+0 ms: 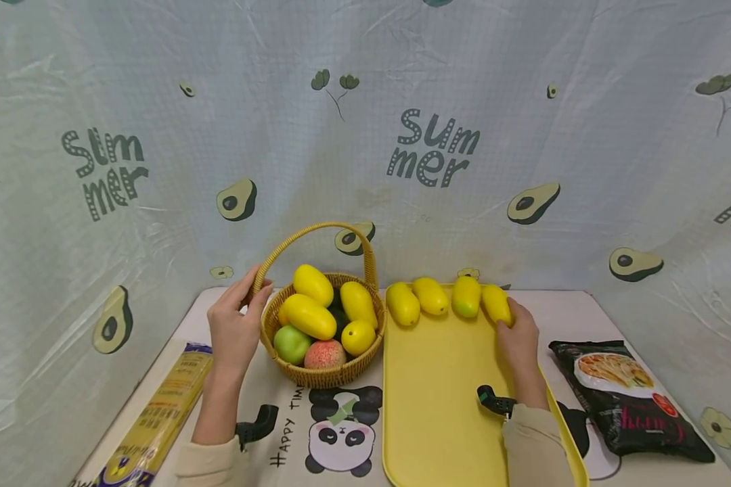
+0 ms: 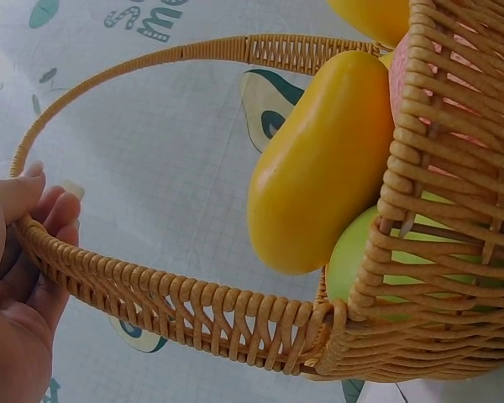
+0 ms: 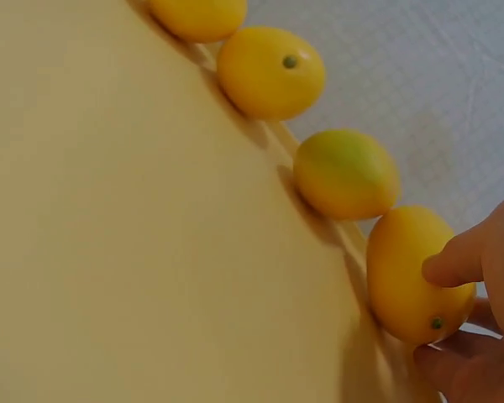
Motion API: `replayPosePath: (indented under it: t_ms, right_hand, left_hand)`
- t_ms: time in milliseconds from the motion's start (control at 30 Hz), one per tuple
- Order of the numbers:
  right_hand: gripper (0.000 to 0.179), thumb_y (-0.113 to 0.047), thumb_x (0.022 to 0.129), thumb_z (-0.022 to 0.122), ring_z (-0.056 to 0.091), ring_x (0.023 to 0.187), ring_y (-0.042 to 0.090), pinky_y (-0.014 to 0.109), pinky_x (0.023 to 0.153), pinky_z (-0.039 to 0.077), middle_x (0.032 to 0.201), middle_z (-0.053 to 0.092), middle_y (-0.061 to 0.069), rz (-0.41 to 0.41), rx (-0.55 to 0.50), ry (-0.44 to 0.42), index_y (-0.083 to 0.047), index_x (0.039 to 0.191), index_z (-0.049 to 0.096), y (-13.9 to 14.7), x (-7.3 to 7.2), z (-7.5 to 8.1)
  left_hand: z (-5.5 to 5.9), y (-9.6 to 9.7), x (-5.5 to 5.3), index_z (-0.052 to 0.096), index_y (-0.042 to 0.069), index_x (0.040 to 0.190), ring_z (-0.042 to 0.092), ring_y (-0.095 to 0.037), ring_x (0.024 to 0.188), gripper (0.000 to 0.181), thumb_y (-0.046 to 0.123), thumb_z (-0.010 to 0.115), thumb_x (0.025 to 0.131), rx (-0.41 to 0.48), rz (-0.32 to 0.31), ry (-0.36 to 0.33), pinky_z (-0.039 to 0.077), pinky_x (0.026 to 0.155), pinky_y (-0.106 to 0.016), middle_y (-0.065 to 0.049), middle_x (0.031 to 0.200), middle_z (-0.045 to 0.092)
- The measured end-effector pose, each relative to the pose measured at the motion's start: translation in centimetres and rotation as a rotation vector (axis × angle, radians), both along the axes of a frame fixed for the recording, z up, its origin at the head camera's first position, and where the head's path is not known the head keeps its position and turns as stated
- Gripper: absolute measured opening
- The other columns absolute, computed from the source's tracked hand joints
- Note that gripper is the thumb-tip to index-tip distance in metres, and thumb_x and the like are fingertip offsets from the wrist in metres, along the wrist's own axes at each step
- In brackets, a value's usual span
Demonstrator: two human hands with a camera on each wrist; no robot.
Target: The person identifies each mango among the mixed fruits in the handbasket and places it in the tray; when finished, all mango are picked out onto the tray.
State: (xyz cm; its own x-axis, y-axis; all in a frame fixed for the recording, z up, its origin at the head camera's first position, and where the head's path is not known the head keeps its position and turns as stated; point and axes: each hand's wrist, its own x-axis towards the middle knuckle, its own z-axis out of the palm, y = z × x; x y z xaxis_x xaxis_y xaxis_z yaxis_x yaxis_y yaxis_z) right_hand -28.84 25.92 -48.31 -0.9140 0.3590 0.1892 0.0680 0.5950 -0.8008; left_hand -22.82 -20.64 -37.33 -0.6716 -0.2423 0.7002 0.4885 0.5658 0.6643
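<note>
My left hand (image 1: 234,328) holds the side of the arched handle (image 2: 176,290) of a wicker basket (image 1: 325,377). Inside the basket are several yellow mangoes (image 1: 309,316), a green apple (image 1: 292,345), a reddish peach (image 1: 325,354) and a small yellow lemon-like fruit (image 1: 358,337). Dark green fruit sits partly hidden behind them. On the right, my right hand (image 1: 520,341) grips the rightmost mango (image 3: 416,273), thumb on top and fingers at its outer side. That mango lies at the far right corner of a yellow tray (image 1: 441,399), in a row with other mangoes (image 1: 466,296) along the far edge.
A long yellow noodle packet (image 1: 161,419) lies at the left table side. Right of the tray is a black food bag (image 1: 633,399). A printed curtain (image 1: 365,155) hangs behind the table (image 1: 286,412), which carries a panda print.
</note>
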Motion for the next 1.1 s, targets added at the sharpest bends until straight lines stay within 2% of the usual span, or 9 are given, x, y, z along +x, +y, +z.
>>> replayPosePath:
  t_ms: [300,633,833,967,1100]
  right_hand:
    - [0.057,-0.011,0.099,0.054,0.033,0.144,0.043,0.058,0.119,0.026,0.155,0.037,0.024,-0.034,-0.025,0.001,-0.002,0.152,0.036,-0.5,0.0,0.6]
    - [0.049,-0.008,0.097,0.058,0.037,0.142,0.041,0.056,0.119,0.028,0.15,0.044,0.023,-0.037,-0.025,0.135,-0.001,0.144,0.049,-1.6,0.4,1.7]
    - [0.046,-0.008,0.095,0.06,0.038,0.142,0.039,0.056,0.118,0.03,0.149,0.047,0.021,0.033,-0.02,0.184,-0.002,0.14,0.053,-3.3,0.1,2.1]
    - [0.044,-0.005,0.094,0.063,0.043,0.139,0.037,0.054,0.117,0.032,0.143,0.053,0.02,0.123,-0.05,0.272,-0.002,0.137,0.057,-5.2,0.1,3.1]
    - [0.044,-0.004,0.092,0.065,0.045,0.138,0.036,0.053,0.116,0.034,0.142,0.055,0.018,0.224,-0.069,0.31,-0.004,0.136,0.059,-7.5,0.5,4.3]
  left_hand:
    - [-0.1,-0.1,-0.1,0.065,0.014,0.133,0.057,0.004,0.087,0.04,0.012,0.069,0.093,-0.009,-0.003,0.012,0.045,0.076,-0.003,-0.011,0.104,0.075]
    - [-0.2,-0.2,-0.1,0.065,0.013,0.133,0.057,0.004,0.087,0.04,0.012,0.068,0.094,-0.013,-0.004,0.015,0.045,0.075,-0.003,-0.011,0.104,0.075]
    - [-0.3,-0.1,0.0,0.065,0.012,0.133,0.057,0.004,0.087,0.04,0.012,0.068,0.094,-0.006,-0.006,0.005,0.045,0.075,-0.003,-0.012,0.105,0.075]
    - [-0.2,-0.1,0.0,0.064,0.013,0.134,0.057,0.003,0.087,0.04,0.012,0.068,0.094,-0.002,-0.004,-0.005,0.045,0.075,-0.003,-0.011,0.106,0.074]
    - [-0.1,-0.1,-0.1,0.064,0.014,0.134,0.057,0.002,0.087,0.04,0.013,0.068,0.094,-0.002,-0.007,-0.006,0.045,0.075,-0.003,-0.011,0.106,0.074]
